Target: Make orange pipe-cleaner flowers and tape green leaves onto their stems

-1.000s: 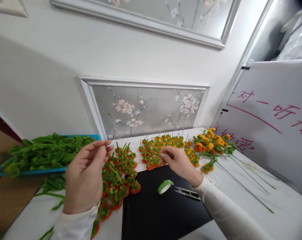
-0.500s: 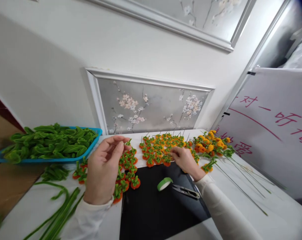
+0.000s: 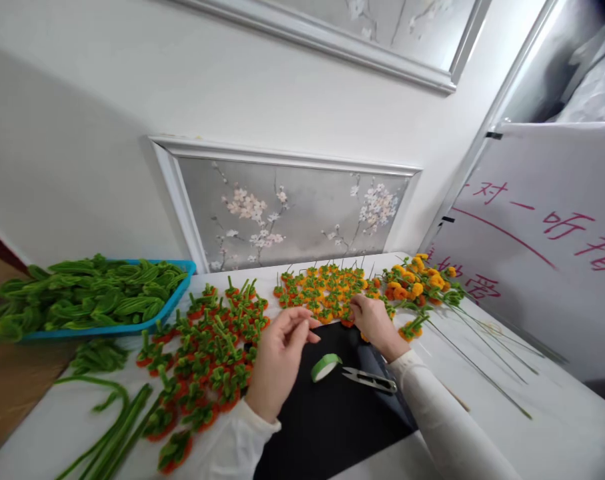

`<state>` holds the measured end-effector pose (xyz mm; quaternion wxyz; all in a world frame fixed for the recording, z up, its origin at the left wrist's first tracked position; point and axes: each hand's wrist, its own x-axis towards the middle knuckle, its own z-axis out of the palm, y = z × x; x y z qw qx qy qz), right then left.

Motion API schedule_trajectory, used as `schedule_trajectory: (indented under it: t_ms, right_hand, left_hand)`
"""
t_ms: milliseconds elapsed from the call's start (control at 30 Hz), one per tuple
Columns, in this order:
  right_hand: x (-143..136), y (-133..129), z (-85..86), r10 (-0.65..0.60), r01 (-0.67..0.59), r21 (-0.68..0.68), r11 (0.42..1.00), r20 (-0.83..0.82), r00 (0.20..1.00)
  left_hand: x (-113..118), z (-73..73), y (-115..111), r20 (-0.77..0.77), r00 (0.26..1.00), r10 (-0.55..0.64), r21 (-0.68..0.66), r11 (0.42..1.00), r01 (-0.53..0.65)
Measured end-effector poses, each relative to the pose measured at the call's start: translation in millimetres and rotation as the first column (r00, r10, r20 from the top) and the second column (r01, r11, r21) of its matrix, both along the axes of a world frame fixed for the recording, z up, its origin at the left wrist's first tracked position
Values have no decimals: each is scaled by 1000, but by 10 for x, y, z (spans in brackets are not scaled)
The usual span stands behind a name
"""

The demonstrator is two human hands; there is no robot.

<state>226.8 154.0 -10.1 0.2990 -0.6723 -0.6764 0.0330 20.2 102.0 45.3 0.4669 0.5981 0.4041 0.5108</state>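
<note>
My left hand (image 3: 283, 360) is over the left part of the black mat (image 3: 327, 427), thumb and fingers drawn together. I cannot make out anything between them. My right hand (image 3: 375, 327) is closed in a pinch at the front edge of the yellow-orange pipe-cleaner flowers (image 3: 327, 290), and its fingertips hide whatever they grip. Left of my left hand stand many red-orange pipe-cleaner pieces (image 3: 202, 373) with green tops. Between and below the hands, a roll of green tape (image 3: 326, 367) and thread snips (image 3: 369, 380) lie on the mat.
A blue basket (image 3: 185, 290) heaped with green fuzzy leaves (image 3: 107, 293) stands at the back left. Green pipe cleaners (image 3: 119, 433) lie in front. At right is a bunch of finished-looking yellow-orange flowers (image 3: 422, 283) with long stems (image 3: 482, 373). A wall rises behind the table.
My left hand has moved right, from above the red-orange pieces to the mat, uncovering them. My right hand stays pinched by the yellow-orange flowers. The view has shifted slightly.
</note>
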Motion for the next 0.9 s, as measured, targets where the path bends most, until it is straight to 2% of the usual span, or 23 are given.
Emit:
schedule_trajectory:
  t_ms: [133, 200, 300, 400, 533, 667, 800, 900]
  right_hand:
    - [40, -23, -42, -21, 20, 28, 999, 29, 999]
    - [42, -80, -22, -26, 24, 49, 999, 35, 999]
    - [-4, -213, 67, -10, 8, 109, 994, 18, 1000]
    - [-97, -360, 177, 105, -86, 160, 983, -116, 988]
    - [-183, -511, 210, 286, -276, 78, 958, -335, 898]
    - [-209, -628, 77, 271, -313, -31, 949, -421, 866]
    - [-296, -708, -50, 261, -350, -87, 933, -509, 820]
    - [-342, -735, -31, 286, -344, -90, 935, -387, 877]
  left_hand:
    - [171, -285, -133, -43, 992, -122, -88, 989, 118]
    - [186, -386, -208, -60, 991, -120, -98, 989, 114]
    - [113, -458, -285, -71, 997, -33, -101, 995, 26]
    - [-43, -488, -298, -73, 995, 60, -134, 989, -69]
    - [-281, -577, -257, -129, 975, 178, -146, 970, -196]
    - [-389, -716, -238, -229, 939, 256, -94, 954, -283]
    - [-304, -831, -238, -367, 918, 150, -51, 982, -181]
    - [-215, -867, -226, -426, 897, 118, -46, 987, -152]
